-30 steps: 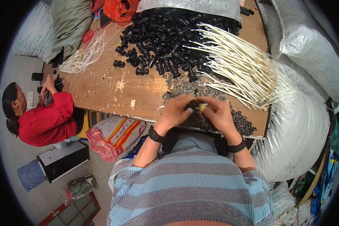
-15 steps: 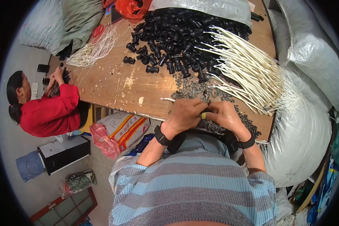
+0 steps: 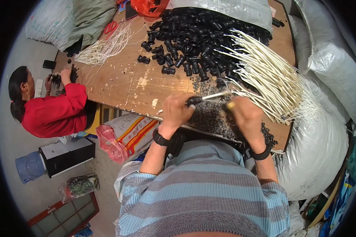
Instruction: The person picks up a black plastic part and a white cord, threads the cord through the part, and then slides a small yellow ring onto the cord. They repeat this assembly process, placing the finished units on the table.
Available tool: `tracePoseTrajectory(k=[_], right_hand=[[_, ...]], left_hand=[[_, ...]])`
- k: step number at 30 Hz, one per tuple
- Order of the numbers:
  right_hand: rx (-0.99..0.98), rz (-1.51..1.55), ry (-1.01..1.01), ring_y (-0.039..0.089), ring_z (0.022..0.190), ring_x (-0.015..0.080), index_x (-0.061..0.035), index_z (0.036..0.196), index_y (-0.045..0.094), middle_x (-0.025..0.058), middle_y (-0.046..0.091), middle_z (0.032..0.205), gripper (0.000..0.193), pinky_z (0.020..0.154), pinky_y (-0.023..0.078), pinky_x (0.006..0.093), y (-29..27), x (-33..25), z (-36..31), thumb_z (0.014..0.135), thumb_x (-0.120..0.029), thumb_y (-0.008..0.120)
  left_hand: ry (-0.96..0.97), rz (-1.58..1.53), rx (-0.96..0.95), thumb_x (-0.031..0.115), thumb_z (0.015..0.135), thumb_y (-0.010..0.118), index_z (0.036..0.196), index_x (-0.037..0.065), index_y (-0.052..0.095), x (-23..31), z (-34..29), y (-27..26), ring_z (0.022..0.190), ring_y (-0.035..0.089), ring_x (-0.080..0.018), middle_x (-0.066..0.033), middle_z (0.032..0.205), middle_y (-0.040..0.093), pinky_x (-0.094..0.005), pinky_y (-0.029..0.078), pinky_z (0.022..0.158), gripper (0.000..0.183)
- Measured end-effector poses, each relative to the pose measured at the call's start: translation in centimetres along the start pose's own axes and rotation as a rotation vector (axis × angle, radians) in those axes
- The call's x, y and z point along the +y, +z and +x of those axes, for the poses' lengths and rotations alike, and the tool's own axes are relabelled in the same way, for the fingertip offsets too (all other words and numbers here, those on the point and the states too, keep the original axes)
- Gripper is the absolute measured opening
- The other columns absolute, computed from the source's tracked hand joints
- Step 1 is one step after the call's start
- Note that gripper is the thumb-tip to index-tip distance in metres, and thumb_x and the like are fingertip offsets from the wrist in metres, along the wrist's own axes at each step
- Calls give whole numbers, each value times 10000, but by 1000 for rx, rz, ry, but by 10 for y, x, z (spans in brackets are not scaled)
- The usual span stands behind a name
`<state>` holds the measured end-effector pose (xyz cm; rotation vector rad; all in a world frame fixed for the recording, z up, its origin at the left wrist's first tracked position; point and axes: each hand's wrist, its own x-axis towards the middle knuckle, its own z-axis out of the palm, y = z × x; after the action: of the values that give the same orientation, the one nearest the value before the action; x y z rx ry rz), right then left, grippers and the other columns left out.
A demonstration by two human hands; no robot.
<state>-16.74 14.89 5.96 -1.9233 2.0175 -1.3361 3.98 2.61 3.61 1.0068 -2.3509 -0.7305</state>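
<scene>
My left hand (image 3: pixel 176 111) is closed round a black plastic fitting (image 3: pixel 194 101) above the near edge of the table. A white sleeved wire (image 3: pixel 215 95) sticks out of the fitting to the right. Another white tip shows at the left side of this hand. My right hand (image 3: pixel 247 116) is apart from it, over the small dark clips (image 3: pixel 219 122) strewn on the tabletop. Motion smears its curled fingers, and a yellow band shows at one fingertip; what it holds, if anything, is unclear.
Black fittings (image 3: pixel 201 35) are heaped at the back, beside a bundle of white sleeved wires (image 3: pixel 265 79). Red scissors (image 3: pixel 111 27) lie near more wires (image 3: pixel 103 51). A person in red (image 3: pixel 55 112) works at the left end. Stuffed white sacks (image 3: pixel 312 158) crowd the right side.
My hands have drawn apart, the left moving a little left and the right swinging right. The fitting with its white wire now shows between them. The co-worker's hands have shifted.
</scene>
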Motion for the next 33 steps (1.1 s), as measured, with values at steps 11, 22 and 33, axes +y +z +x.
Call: tracePoseTrajectory(k=[11,22,33], right_hand=[[-465,138,-199,640,821,304,-75,976,681,98,678,1017,292,718,512,370,16,-34,-23,698,-142,737],[-127,-614,440,620,713,341,-43,959,668,147,636,818,189,605,466,416,-45,53,-38,782,-108,684],[-163,-247,95,591,706,331,-80,997,642,131,603,786,218,634,449,400,-29,35,-20,788,-21,619]], left_hand=[[-284,628,442,180,711,690,1115,81,671,-100,4,-38,1038,573,-318,-136,1065,654,-422,420,932,417],[-115,256,115,11,753,612,1125,45,632,-68,54,4,1087,520,-347,-153,1154,597,-433,434,932,374],[59,-129,15,-58,684,567,1029,46,594,-9,25,25,907,536,-356,-162,900,577,-407,440,794,362]])
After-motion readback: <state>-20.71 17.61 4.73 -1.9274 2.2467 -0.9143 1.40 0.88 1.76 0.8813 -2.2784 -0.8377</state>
